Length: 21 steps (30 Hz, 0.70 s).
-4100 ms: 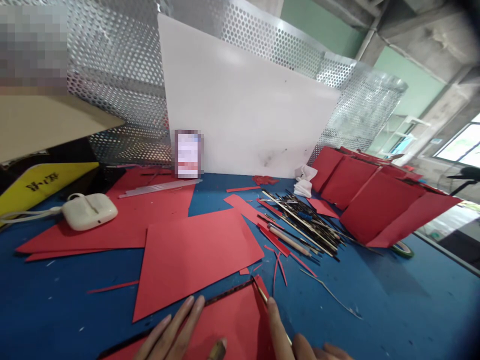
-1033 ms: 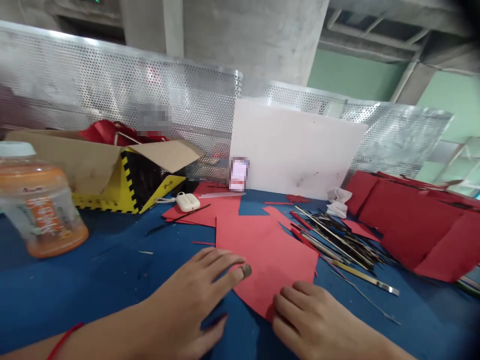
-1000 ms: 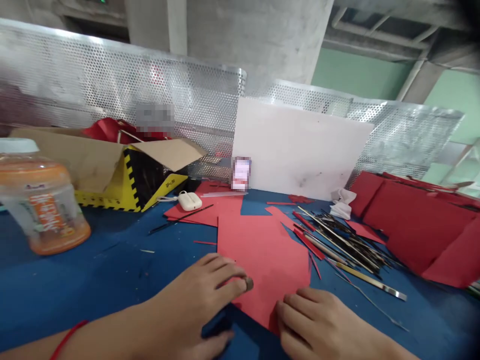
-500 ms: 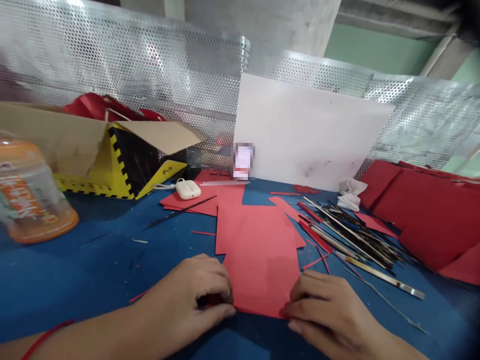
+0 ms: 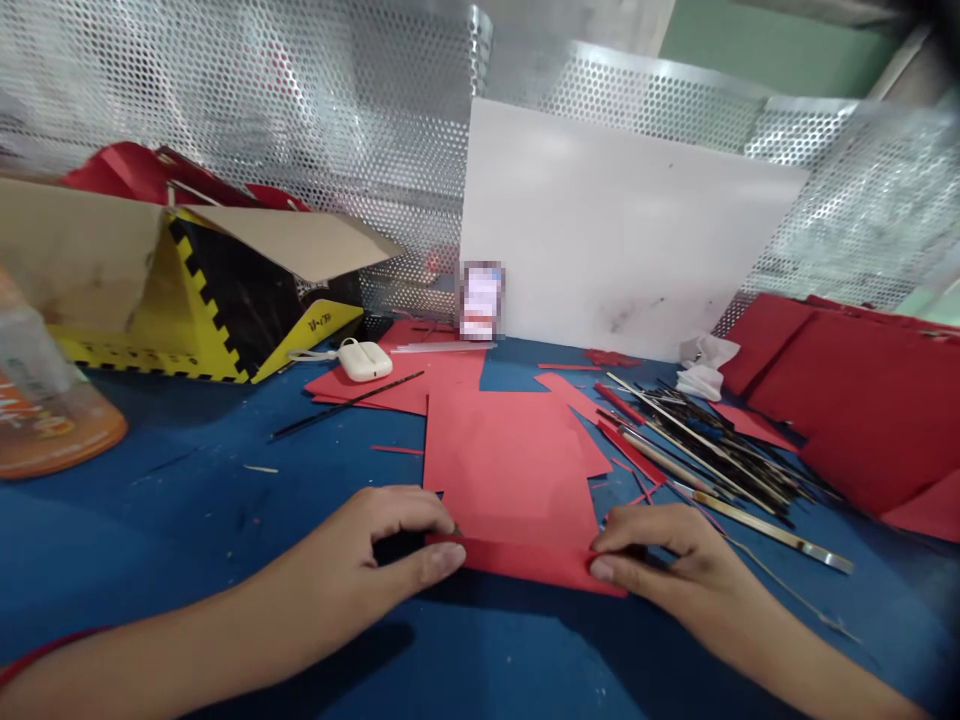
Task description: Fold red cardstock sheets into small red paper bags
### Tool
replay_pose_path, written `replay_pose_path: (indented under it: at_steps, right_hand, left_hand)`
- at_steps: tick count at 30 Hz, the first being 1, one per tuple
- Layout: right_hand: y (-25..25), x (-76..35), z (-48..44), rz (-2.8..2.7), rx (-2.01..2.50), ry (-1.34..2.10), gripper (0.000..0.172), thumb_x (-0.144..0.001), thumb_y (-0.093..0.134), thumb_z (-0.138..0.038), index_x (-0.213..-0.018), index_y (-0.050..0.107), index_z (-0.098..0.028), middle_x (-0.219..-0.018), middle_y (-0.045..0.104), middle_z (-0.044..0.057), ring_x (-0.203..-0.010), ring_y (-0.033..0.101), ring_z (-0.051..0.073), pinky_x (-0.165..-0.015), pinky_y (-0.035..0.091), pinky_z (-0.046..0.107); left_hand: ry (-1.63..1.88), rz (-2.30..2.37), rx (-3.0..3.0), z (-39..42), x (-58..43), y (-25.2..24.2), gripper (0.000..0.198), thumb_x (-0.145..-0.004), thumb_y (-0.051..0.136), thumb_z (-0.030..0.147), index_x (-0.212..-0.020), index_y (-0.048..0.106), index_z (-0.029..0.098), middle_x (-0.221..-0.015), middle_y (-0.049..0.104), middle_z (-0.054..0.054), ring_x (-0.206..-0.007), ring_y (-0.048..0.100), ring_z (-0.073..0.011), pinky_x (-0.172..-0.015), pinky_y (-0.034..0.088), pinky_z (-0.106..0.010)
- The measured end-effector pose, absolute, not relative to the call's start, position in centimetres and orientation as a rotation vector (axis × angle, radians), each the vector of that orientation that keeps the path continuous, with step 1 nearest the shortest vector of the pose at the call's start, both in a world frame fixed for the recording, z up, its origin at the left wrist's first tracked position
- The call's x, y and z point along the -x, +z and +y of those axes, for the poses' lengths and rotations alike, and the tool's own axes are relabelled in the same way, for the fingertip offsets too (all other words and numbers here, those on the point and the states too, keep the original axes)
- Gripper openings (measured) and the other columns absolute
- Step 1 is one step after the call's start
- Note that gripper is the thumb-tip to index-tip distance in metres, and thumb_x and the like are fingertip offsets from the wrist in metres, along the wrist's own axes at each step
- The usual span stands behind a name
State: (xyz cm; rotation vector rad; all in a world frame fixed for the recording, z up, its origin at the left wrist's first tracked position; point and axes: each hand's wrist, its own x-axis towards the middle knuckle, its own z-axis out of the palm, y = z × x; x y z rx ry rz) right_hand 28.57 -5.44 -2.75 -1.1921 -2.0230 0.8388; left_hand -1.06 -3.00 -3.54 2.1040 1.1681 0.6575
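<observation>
A red paper sheet [image 5: 510, 470] lies on the blue table [image 5: 187, 520] in front of me. My left hand [image 5: 375, 545] pinches the sheet's near left corner between thumb and fingers. My right hand [image 5: 667, 550] pinches the near right corner the same way. The near edge is lifted and curled up a little between the two hands. More red paper [image 5: 405, 375] lies under and behind the sheet.
A pile of thin dark sticks and metal strips [image 5: 697, 450] lies right of the sheet. Red folded cards [image 5: 847, 400] stack at far right. A white board [image 5: 615, 230] leans on perforated metal. Cardboard box [image 5: 172, 280], white earbud case [image 5: 364, 360] and orange jar [image 5: 37, 400] sit left.
Both hands went from resting flat on the red sheet to pinching its near corners, and the near edge has lifted. The view tilted down and closer.
</observation>
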Motion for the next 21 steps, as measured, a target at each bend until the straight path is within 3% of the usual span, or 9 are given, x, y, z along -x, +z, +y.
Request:
replay_pose_path:
  at_steps: [3, 7, 11, 21]
  right_hand:
    - [-3.0, -28.6, -5.2, -1.866, 1.315, 0.968, 0.016, -0.079, 0.069, -0.033, -0.071, 0.069, -0.020, -0.062, 0.063, 0.000, -0.058, 0.053, 0.012, -0.052, 0.040, 0.022]
    - [-3.1, -28.6, -5.1, -1.762, 1.315, 1.064, 0.015, -0.077, 0.069, -0.033, -0.071, 0.067, -0.019, -0.062, 0.062, -0.001, -0.058, 0.052, 0.011, -0.053, 0.038, 0.022]
    - [-2.8, -28.7, -5.3, -1.825, 1.334, 1.047, 0.016, -0.080, 0.067, -0.033, -0.070, 0.067, -0.019, -0.064, 0.061, -0.001, -0.059, 0.050, 0.011, -0.054, 0.036, 0.023]
    - [-2.4, -28.7, -6.1, -2.038, 1.256, 1.033, 0.015, -0.085, 0.062, -0.030, -0.073, 0.063, -0.021, -0.073, 0.058, -0.002, -0.068, 0.052, 0.012, -0.063, 0.039, 0.025]
  left_hand:
    - [0.764, 1.312, -2.079, -3.2, 1.3, -3.9, 0.037, -0.069, 0.073, 0.053, -0.095, 0.072, 0.027, -0.104, 0.070, -0.004, -0.100, 0.062, -0.0281, -0.082, 0.051, -0.034]
    - [0.714, 1.143, -2.114, -2.8, 1.1, -3.4, 0.023, -0.081, 0.064, 0.045, -0.077, 0.069, 0.023, -0.085, 0.069, 0.000, -0.082, 0.063, -0.0198, -0.074, 0.048, -0.028]
    - [0.638, 1.030, -2.074, -2.5, 0.7, -2.6, 0.031, -0.089, 0.055, 0.037, -0.065, 0.061, 0.019, -0.068, 0.059, 0.002, -0.065, 0.054, -0.0126, -0.060, 0.040, -0.023]
    - [0.519, 1.043, -2.040, -2.6, 0.7, -2.9, 0.029, -0.079, 0.063, 0.029, -0.055, 0.056, 0.017, -0.068, 0.049, 0.003, -0.062, 0.048, -0.0108, -0.056, 0.034, -0.024]
